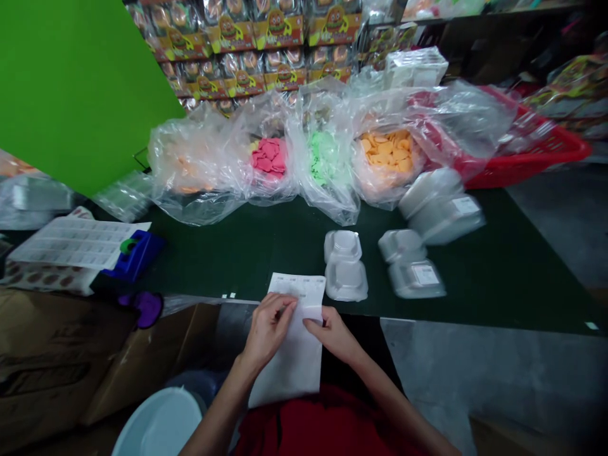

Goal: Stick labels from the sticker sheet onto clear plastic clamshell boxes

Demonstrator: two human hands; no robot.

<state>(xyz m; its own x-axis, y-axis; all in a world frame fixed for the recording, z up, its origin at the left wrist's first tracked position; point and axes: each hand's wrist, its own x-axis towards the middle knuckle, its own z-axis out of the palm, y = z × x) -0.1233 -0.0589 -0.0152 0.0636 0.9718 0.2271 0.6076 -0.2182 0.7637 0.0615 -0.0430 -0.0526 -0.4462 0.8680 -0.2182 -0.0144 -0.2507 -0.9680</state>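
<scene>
Both hands meet over a white paper sheet [291,361] at the near edge of the dark green table [498,278]. The left hand [266,330] has its fingers curled, with thumb and fingertips pinching the sheet near its top. The right hand [334,334] pinches the same sheet from the other side, so the fingertips of the two hands nearly touch. The sheet hangs down between the wrists toward the lap. Its top edge, just past the fingers, carries a row of small grey print that is too small to read.

Just beyond the right hand stands a clear clamshell box [344,266]. Further to that hand's right lie more clamshells [412,271], and one bears a white sticker whose writing is blurred. A larger stack [441,206] beyond them shows a similar sticker, also unreadable.

Well beyond both hands is a row of clear bags: a pale orange bag [190,171], pink pieces [270,158], green pieces [324,155] and orange pieces [387,152]. A red basket [546,152] lies far off to the right. Behind the bags, stacked toy boxes [280,28] show a cartoon burger on yellow bands, but the lettering is not legible.

To the left of the left hand are a blue holder [135,253], a white tray [76,240] and a purple piece [148,307]. Below that hand sits a white bucket [159,424].
</scene>
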